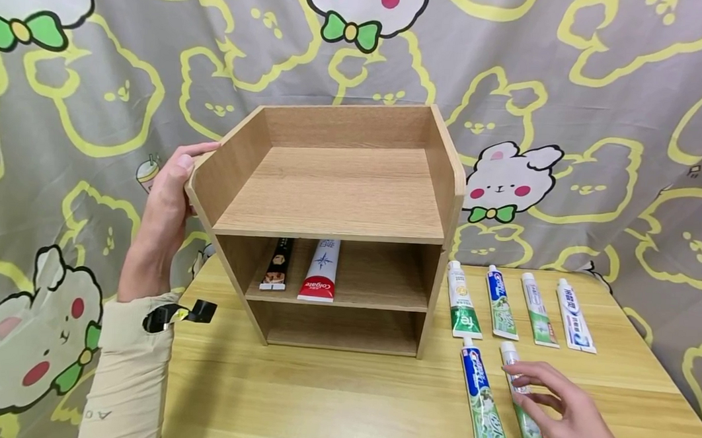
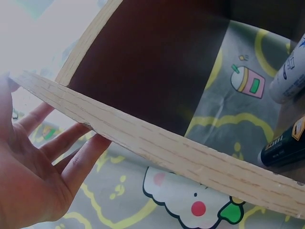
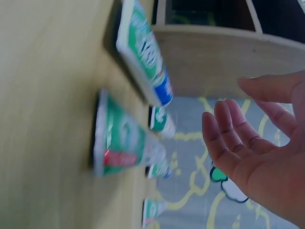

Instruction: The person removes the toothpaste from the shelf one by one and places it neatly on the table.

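My left hand (image 1: 170, 190) touches the outer left side of a wooden desktop shelf (image 1: 328, 195). In the left wrist view its extended fingers (image 2: 83, 160) meet the panel's edge from outside. My right hand (image 1: 564, 405) hovers with parted, slightly bent fingers over a green-and-white toothpaste tube (image 1: 533, 430), holding nothing; the right wrist view shows a gap between hand and tubes. Left of that tube lies a blue-and-green toothpaste tube (image 1: 485, 405). On the middle level of the shelf lie a black toothpaste tube (image 1: 278, 265) and a red-and-white Colgate tube (image 1: 322, 270).
Behind the near pair lie a white-and-green tube (image 1: 464, 301), a blue-and-green tube (image 1: 502, 303), a slim green-and-white tube (image 1: 539, 310) and a white-and-blue tube (image 1: 575, 317). All rest on a wooden table (image 1: 317, 402). A patterned grey curtain (image 1: 630, 114) hangs behind.
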### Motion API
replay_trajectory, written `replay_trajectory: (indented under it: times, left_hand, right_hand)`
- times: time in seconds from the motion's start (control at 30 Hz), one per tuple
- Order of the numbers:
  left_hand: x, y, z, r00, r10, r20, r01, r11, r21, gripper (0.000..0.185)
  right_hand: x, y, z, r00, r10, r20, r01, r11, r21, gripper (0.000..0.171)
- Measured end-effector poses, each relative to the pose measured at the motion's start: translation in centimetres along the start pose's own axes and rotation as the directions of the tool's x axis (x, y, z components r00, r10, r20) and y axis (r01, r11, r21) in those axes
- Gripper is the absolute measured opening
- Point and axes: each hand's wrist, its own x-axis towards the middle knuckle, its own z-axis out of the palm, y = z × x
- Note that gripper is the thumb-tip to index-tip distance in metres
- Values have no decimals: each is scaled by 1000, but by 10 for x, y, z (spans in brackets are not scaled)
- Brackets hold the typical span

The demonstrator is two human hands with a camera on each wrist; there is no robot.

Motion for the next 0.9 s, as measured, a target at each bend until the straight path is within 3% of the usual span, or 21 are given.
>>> replay_trajectory:
  times: [0.3,0.6,0.7,0.9]
  left_hand:
    - [0,-1,0,1000,-2,5,2,1000,-16,50]
    - [0,-3,1,1000,-7,14,7,1000,-10,51]
    - [0,-4,2,1000,-9,16,9,1000,-14,51]
    - [0,-3,1,1000,1,-9,-1,1000,-17,49]
  right_hand:
    - [12,-33,13,998,-66,5,65,994,82,41]
    - [28,-59,28,998,-34,46,26,985,168,41]
    - [31,-64,35,997,-59,46,51,985,167,44]
    - [39,-75,51,979,-202,-5,201,975,98,52]
